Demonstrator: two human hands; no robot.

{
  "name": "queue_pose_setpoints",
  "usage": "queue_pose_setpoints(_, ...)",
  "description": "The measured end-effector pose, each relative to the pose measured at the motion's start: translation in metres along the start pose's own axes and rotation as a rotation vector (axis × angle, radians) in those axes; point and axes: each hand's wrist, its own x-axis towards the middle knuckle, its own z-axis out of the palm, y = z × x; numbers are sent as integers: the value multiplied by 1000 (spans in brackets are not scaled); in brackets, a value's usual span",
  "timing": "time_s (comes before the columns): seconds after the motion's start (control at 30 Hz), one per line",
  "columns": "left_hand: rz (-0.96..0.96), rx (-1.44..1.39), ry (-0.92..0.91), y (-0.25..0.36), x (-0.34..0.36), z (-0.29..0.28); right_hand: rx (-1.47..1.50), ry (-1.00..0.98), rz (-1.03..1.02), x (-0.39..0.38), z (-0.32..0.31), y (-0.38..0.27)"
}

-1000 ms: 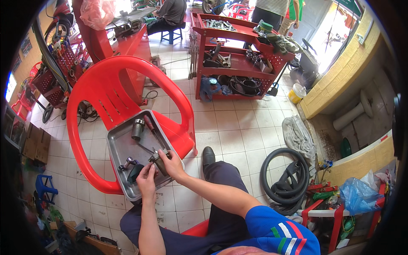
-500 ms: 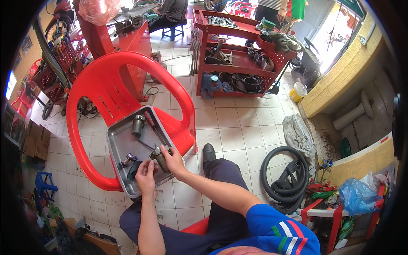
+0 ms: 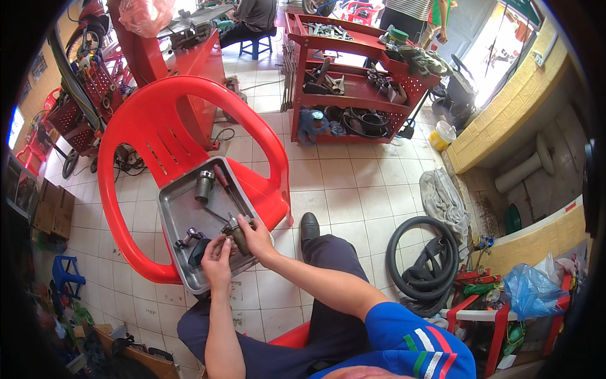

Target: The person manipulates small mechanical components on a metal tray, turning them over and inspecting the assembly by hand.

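Note:
My right hand [image 3: 255, 240] grips an olive-brown metal part [image 3: 238, 239] with a thin shaft, over the right side of a grey metal tray [image 3: 180, 246]. My left hand [image 3: 218, 259] is pinched right beside that part; whatever its fingertips hold is too small to make out. The tray rests on a red plastic chair [image 3: 196, 91]. In it lie a dark cylinder with a silver top [image 3: 204, 188], a red-handled tool [image 3: 222, 177], a small shiny fitting [image 3: 186, 239] and a dark piece [image 3: 197, 252] partly behind my left hand.
A red tool trolley [image 3: 356, 76] stands ahead, a seated person [image 3: 252, 22] and standing people [image 3: 404, 19] beyond. Black rubber tubes [image 3: 421, 265] and grey cloth [image 3: 442, 199] lie right, by a yellow-walled alcove [image 3: 505, 101]. A red bench [image 3: 196, 63] stands behind the chair.
The view has shifted slightly, with the tray appearing a little higher. Both hands stay at the metal part with only small finger movements. A standing person at the back has shifted slightly.

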Motion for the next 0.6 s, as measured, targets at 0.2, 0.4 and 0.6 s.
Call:
queue_pose_setpoints(0.2, -3, -15, 0, 0, 1, 0, 22, -4, 4, -2, -1, -2)
queue_pose_setpoints(0.4, 21, -23, -20, -2, 1, -2, 19, -15, 9, -1, -1, -2)
queue_pose_setpoints(0.6, 6, -42, -30, 4, -2, 4, -4, -5, 9, 1, -1, 2)
